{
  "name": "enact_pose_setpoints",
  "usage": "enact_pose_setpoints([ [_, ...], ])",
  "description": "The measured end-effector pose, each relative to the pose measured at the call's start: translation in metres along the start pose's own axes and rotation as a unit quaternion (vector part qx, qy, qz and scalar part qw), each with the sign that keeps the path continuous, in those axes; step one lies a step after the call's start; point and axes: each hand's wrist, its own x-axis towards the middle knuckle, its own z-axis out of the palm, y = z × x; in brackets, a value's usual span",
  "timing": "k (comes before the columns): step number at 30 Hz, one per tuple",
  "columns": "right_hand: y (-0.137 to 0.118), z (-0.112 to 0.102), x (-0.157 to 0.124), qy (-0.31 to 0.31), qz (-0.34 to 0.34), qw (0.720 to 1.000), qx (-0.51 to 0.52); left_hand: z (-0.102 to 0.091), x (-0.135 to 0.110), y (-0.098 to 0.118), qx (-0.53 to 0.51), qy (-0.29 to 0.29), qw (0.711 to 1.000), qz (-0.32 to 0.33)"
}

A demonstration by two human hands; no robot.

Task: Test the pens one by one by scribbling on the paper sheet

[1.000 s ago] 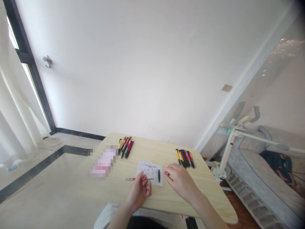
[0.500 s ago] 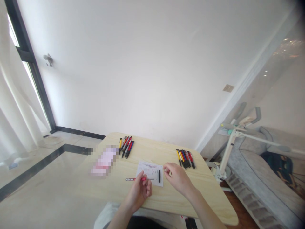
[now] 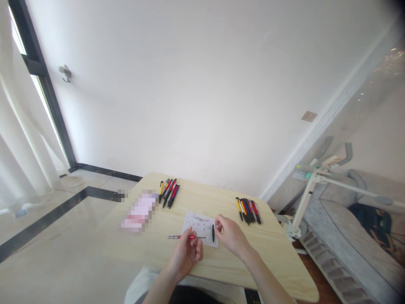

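Note:
My left hand [image 3: 189, 253] is closed on a red pen [image 3: 175, 237] between thumb and fingers, held roughly level. Its thin refill sticks out bare at the right end. A black pen piece [image 3: 213, 234] lies on a printed sheet of paper [image 3: 193, 223], beyond the refill's tip. My right hand [image 3: 233, 237] is closed in a pinch at the paper's right edge, just beside the black piece. Whatever is between its fingertips is too small to make out.
Several assorted pens [image 3: 170, 193] lie at the table's back left, with another group of pens [image 3: 249, 211] at the right. A pixelated pink patch [image 3: 141, 211] covers the left side. The wooden table [image 3: 209, 192] stands near a white wall, and a grey sofa [image 3: 335, 211] is at right.
My right hand has shifted slightly left, closer to the black pen piece. My left hand keeps its hold on the red pen. The whole view has tilted a little.

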Motion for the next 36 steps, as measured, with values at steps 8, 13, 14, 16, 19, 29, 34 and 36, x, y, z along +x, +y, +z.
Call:
enact_pose_setpoints([
  [8, -0.006, 0.011, 0.008, -0.03, 0.02, 0.998, -0.047, -0.003, 0.001, 0.0, -0.004, -0.021, 1.0, 0.004],
  [13, -0.011, 0.018, 0.012, -0.038, 0.025, 0.997, -0.069, -0.004, 0.001, 0.0, 0.0, -0.022, 1.0, 0.004],
  [14, -0.012, 0.019, 0.012, -0.039, 0.026, 0.996, -0.073, -0.004, 0.001, 0.0, 0.002, -0.021, 1.0, 0.003],
  [16, -0.014, 0.02, 0.014, -0.043, 0.026, 0.995, -0.081, -0.004, 0.002, 0.0, 0.007, -0.017, 1.0, 0.003],
  [19, -0.017, 0.021, 0.015, -0.048, 0.023, 0.994, -0.091, -0.004, 0.002, 0.0, 0.008, -0.015, 1.0, 0.001],
  [29, -0.022, 0.026, 0.02, -0.06, 0.032, 0.991, -0.119, -0.003, 0.001, 0.0, 0.0, -0.014, 1.0, 0.001],
  [34, -0.022, 0.03, 0.021, -0.061, 0.042, 0.988, -0.133, -0.004, 0.001, 0.0, -0.003, -0.018, 1.0, 0.0],
  [36, -0.022, 0.031, 0.021, -0.063, 0.043, 0.988, -0.137, -0.004, 0.002, 0.0, -0.002, -0.021, 1.0, 0.0],
])
